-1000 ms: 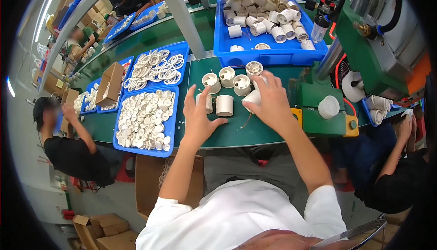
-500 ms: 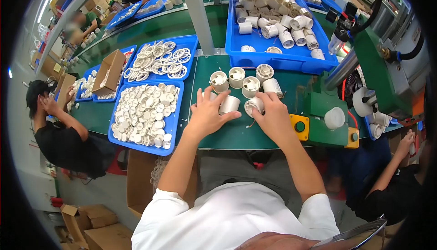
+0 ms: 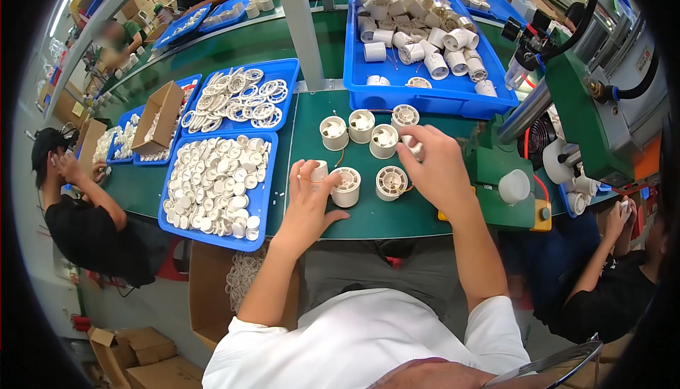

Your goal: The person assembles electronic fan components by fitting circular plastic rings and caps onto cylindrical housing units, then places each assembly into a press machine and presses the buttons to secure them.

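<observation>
My left hand (image 3: 306,208) has its fingers spread at an upright white cylindrical fan (image 3: 346,189), with the index fingertip against its side. Behind those fingers another white cylinder (image 3: 320,170) is partly hidden. My right hand (image 3: 440,171) has its thumb and fingers around a white cylindrical fan (image 3: 417,152), mostly covered by the hand. Between my hands stands a fan with its spoked end up (image 3: 391,184) and a thin wire at its side. Farther back are a fan with visible blades (image 3: 383,141), two similar fans (image 3: 333,134) and a spoked-end one (image 3: 405,116).
A blue tray (image 3: 432,97) of white cylinders lies behind. To the left are blue trays of white caps (image 3: 217,189) and rings (image 3: 241,97). A green press (image 3: 513,176) stands at the right, a metal post (image 3: 303,28) behind. Other people sit around.
The two cylinders by my hands now stand upright with spoked ends up. My right hand has let go of one and moved back and right to another fan.
</observation>
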Demonstrator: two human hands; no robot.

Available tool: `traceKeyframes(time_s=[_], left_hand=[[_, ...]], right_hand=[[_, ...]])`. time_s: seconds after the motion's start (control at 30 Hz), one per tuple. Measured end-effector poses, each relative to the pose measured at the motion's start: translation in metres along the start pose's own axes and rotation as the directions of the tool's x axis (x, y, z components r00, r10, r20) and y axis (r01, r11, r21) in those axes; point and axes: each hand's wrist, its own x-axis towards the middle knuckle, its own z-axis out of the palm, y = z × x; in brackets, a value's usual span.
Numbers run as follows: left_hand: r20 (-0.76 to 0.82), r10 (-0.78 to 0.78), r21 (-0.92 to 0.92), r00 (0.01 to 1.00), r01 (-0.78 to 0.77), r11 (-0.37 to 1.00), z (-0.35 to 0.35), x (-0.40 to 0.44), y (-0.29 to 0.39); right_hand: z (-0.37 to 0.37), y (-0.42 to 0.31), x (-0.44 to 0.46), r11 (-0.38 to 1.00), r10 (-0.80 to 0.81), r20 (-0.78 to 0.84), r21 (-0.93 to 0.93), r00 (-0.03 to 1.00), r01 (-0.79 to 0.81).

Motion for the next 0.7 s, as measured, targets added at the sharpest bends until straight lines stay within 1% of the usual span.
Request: traceKeyframes(time_s=[0.03, 0.07, 0.1, 0.13, 0.17, 0.2, 0.23, 0.27, 0.3, 0.33, 0.37, 0.4, 0.43, 0.47, 0.5, 0.53, 0.57, 0.6, 0.63, 0.7], left_hand=[[0.055, 0.012, -0.021, 0.998, -0.011, 1.000, -0.007, 0.003, -0.002], [0.114, 0.024, -0.042, 0.993, -0.019, 0.999, -0.013, 0.005, -0.005], [0.117, 0.019, -0.042, 0.993, -0.014, 0.999, -0.012, 0.006, -0.010], [0.088, -0.009, -0.085, 0.996, 0.017, 0.996, -0.008, 0.010, -0.019], [0.060, -0.038, -0.130, 0.997, 0.045, 0.991, -0.003, 0.015, -0.025], [-0.049, -0.009, -0.161, 0.999, 0.001, 0.987, 0.001, 0.019, -0.029], [-0.054, -0.005, -0.160, 0.999, -0.004, 0.987, 0.001, 0.023, -0.032], [-0.049, -0.122, -0.318, 0.991, 0.100, 0.943, 0.002, 0.026, -0.033], [-0.025, -0.235, -0.468, 0.972, 0.197, 0.861, 0.004, 0.027, -0.035], [-0.080, -0.289, -0.491, 0.954, 0.214, 0.845, 0.009, 0.027, -0.039], [-0.077, -0.286, -0.494, 0.955, 0.213, 0.843, 0.005, 0.028, -0.039], [0.057, -0.420, -0.593, 0.906, 0.369, 0.716, -0.002, 0.030, -0.039], [0.203, -0.524, -0.656, 0.827, 0.512, 0.555, -0.008, 0.033, -0.038], [0.214, -0.536, -0.592, 0.816, 0.545, 0.593, -0.011, 0.034, -0.036], [0.211, -0.538, -0.593, 0.816, 0.545, 0.593, -0.008, 0.034, -0.041], [0.166, -0.488, -0.488, 0.857, 0.502, 0.715, -0.002, 0.034, -0.048], [0.134, -0.430, -0.366, 0.893, 0.448, 0.816, -0.003, 0.036, -0.047], [0.101, -0.436, -0.350, 0.894, 0.442, 0.826, -0.005, 0.036, -0.042], [0.098, -0.433, -0.351, 0.896, 0.438, 0.828, -0.011, 0.040, -0.040], [0.098, -0.374, -0.310, 0.922, 0.385, 0.869, -0.018, 0.044, -0.036]], right_hand=[[0.003, 0.002, 0.007, 1.000, -0.002, 0.000, 0.000, 1.000, 0.002], [0.011, 0.009, 0.014, 0.991, -0.096, 0.039, -0.093, 0.995, 0.099], [0.020, 0.016, 0.021, 0.963, -0.184, 0.089, -0.181, 0.979, 0.198], [0.028, 0.021, 0.030, 0.953, -0.166, 0.181, -0.225, 0.969, 0.205], [0.035, 0.025, 0.034, 0.952, -0.168, 0.179, -0.227, 0.969, 0.207], [0.042, 0.027, 0.037, 0.922, -0.170, 0.224, -0.307, 0.960, 0.235], [0.049, 0.029, 0.042, 0.884, -0.169, 0.268, -0.384, 0.948, 0.266], [0.055, 0.030, 0.046, 0.895, -0.155, 0.222, -0.382, 0.963, 0.232], [0.056, 0.031, 0.049, 0.894, -0.154, 0.221, -0.384, 0.963, 0.231], [0.056, 0.032, 0.051, 0.907, -0.115, 0.235, -0.372, 0.965, 0.198], [0.056, 0.034, 0.051, 0.919, -0.073, 0.250, -0.358, 0.966, 0.162], [0.055, 0.037, 0.049, 0.919, -0.068, 0.247, -0.361, 0.967, 0.157], [0.055, 0.039, 0.047, 0.947, -0.095, 0.188, -0.285, 0.978, 0.147], [0.054, 0.041, 0.046, 0.968, -0.121, 0.128, -0.206, 0.984, 0.145], [0.051, 0.043, 0.048, 0.967, -0.124, 0.130, -0.206, 0.984, 0.149], [0.047, 0.044, 0.053, 0.996, -0.036, 0.146, -0.078, 0.989, 0.047], [0.044, 0.041, 0.055, 0.997, 0.055, 0.174, 0.052, 0.983, -0.065], [0.036, 0.030, 0.054, 0.986, 0.135, 0.213, 0.065, 0.968, -0.152], [0.038, 0.032, 0.057, 0.987, 0.133, 0.210, 0.066, 0.969, -0.150], [0.048, 0.044, 0.060, 0.973, 0.177, 0.389, 0.068, 0.904, -0.220]])
